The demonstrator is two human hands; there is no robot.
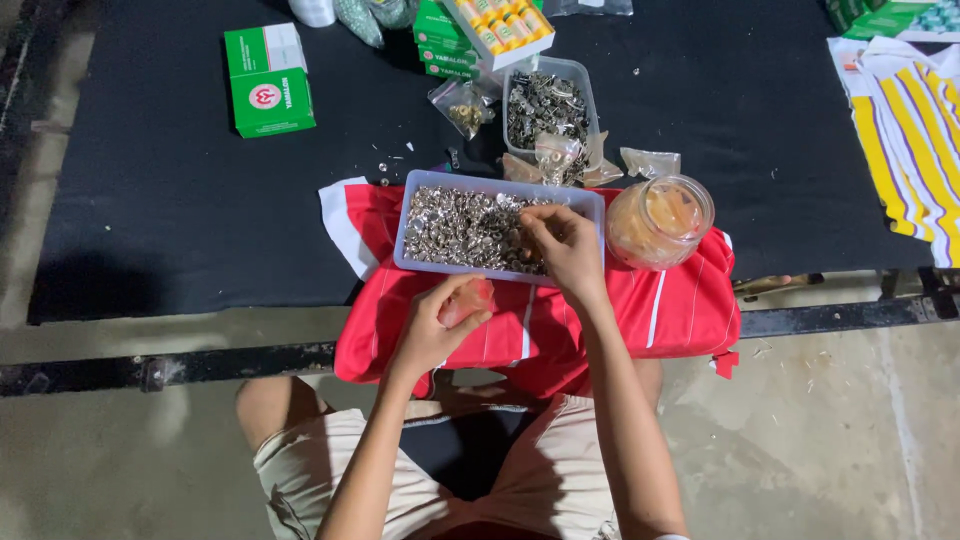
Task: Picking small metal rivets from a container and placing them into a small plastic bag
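Observation:
A clear rectangular tray full of small silver metal fasteners rests on a red cloth with white stripes at the table's near edge. My right hand reaches into the tray's right end, fingers pinched among the fasteners; whether it holds one I cannot tell. My left hand sits just in front of the tray over the red cloth, fingers closed around a small clear plastic bag.
A clear plastic jar stands right of the tray. Behind it are a second clear tub of metal parts, small plastic bags, green and white boxes and a yellow striped cloth on the black table.

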